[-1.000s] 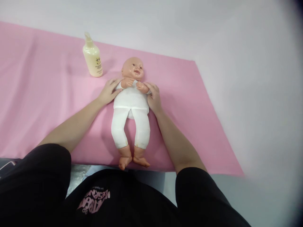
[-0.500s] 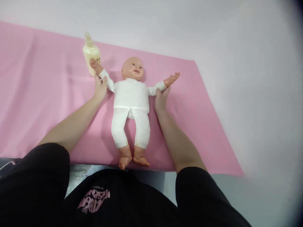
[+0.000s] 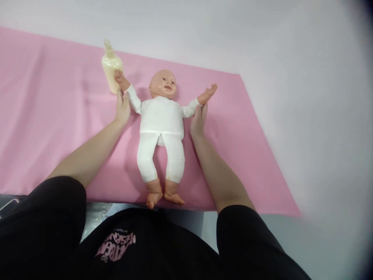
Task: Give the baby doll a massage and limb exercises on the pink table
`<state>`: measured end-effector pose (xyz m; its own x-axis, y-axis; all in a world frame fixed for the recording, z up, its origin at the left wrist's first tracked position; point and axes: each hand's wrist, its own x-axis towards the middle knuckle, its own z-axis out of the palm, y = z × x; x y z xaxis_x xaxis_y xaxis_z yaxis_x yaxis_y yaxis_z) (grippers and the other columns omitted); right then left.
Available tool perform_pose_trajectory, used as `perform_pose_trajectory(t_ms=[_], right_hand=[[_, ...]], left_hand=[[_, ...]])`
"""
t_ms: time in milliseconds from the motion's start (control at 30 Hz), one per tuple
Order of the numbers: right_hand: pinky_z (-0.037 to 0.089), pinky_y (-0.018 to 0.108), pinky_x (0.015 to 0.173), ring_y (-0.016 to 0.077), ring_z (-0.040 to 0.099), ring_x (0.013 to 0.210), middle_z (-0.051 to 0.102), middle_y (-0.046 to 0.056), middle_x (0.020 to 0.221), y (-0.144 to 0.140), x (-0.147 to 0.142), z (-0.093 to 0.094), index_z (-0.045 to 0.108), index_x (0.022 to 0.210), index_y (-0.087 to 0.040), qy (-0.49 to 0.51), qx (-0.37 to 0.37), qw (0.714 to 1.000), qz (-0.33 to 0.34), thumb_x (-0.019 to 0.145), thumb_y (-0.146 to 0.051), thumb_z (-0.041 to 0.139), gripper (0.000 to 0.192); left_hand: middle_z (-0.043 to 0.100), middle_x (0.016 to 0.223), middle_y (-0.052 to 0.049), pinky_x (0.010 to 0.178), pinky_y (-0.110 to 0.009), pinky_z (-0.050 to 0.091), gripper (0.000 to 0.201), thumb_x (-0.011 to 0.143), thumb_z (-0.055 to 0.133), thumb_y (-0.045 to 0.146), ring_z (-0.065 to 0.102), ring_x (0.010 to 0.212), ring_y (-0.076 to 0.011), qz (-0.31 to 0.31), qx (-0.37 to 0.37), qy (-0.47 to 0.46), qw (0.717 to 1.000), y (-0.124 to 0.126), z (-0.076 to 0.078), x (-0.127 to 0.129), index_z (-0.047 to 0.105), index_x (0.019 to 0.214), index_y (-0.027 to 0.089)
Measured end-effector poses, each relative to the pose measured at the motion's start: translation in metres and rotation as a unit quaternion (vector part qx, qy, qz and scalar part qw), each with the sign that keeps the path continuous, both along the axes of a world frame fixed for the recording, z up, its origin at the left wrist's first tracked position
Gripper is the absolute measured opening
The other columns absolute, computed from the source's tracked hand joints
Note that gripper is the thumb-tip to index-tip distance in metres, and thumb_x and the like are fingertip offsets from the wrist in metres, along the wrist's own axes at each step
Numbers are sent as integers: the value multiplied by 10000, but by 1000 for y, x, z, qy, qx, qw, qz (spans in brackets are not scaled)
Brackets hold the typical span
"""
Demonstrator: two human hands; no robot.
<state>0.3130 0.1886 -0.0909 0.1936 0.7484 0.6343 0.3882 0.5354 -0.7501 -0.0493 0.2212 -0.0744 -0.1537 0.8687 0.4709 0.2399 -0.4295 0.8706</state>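
A bald baby doll point(image 3: 162, 116) in a white top and white trousers lies on its back, arms spread and bare feet toward me. My left hand point(image 3: 123, 107) is at the doll's arm on the left, near its wrist, with the thumb against the sleeve. My right hand point(image 3: 198, 121) grips the other arm from below, close to the cuff. Some fingertips of both hands are hidden behind the doll's arms. A pale yellow pump bottle point(image 3: 110, 70) stands just behind the doll's raised fist, which covers part of it.
Under the doll is a pink sheet point(image 3: 233, 163) with soft folds on the left. Its front edge runs close to my body, and the doll's feet reach that edge. A pale surface point(image 3: 305, 116) lies beyond the sheet at the right and back.
Both of the doll's forearms have tilted up and inward a little, its hands moving toward its head. My hands have turned slightly with them. The bottle and the doll's body have stayed put.
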Motion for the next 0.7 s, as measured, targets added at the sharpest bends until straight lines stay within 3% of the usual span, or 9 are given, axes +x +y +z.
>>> perform_pose_trajectory(t_ms=[100, 233, 333, 433, 600, 700], right_hand=[[433, 634, 1289, 308, 527, 1532, 527, 123, 1616, -8, -7, 9, 318, 1677, -325, -18, 4, 1000, 17, 1127, -614, 323, 621], [399, 600, 1334, 299, 506, 1547, 545, 107, 1639, -19, -15, 21, 432, 1634, -316, -64, -8, 997, 30, 1113, -635, 364, 615], [392, 590, 1341, 297, 553, 1504, 633, 86, 1553, -21, -18, 23, 586, 1517, -323, -126, -2, 990, 58, 1112, -589, 370, 531], [383, 601, 1336, 309, 572, 1479, 665, 79, 1517, -21, -20, 23, 632, 1468, -329, -166, 7, 983, 83, 1081, -537, 472, 468], [439, 606, 1282, 331, 608, 1414, 674, 118, 1470, -22, -23, 20, 610, 1459, -278, -148, 34, 985, 80, 989, -532, 673, 538], [459, 617, 1265, 332, 608, 1415, 660, 135, 1453, -23, -23, 19, 570, 1482, -274, -113, 22, 991, 66, 1004, -574, 660, 572]], left_hand=[[588, 1555, -129, 1320, -538, 365, 815, 976, 319, 934, 477, 1551, -305, 5, 44, 47, 998, -8, 7, 5, 471, 1519, 344], [647, 1451, -154, 1245, -548, 436, 806, 1003, 335, 890, 577, 1429, -342, -22, 79, 141, 987, -20, 15, 13, 538, 1522, 308], [649, 1464, -176, 1260, -578, 402, 807, 1008, 410, 856, 577, 1413, -375, -91, 100, 260, 956, -28, 21, 21, 597, 1513, 255], [647, 1478, -187, 1257, -578, 401, 750, 1046, 442, 771, 587, 1389, -374, -122, 107, 331, 930, -35, 26, 26, 614, 1524, 219], [658, 1466, -192, 1244, -559, 426, 737, 1066, 417, 753, 602, 1377, -362, -105, 111, 329, 932, -39, 28, 28, 591, 1532, 208], [654, 1466, -202, 1261, -560, 419, 785, 1044, 405, 809, 595, 1405, -365, -89, 108, 275, 951, -35, 24, 26, 576, 1511, 203]])
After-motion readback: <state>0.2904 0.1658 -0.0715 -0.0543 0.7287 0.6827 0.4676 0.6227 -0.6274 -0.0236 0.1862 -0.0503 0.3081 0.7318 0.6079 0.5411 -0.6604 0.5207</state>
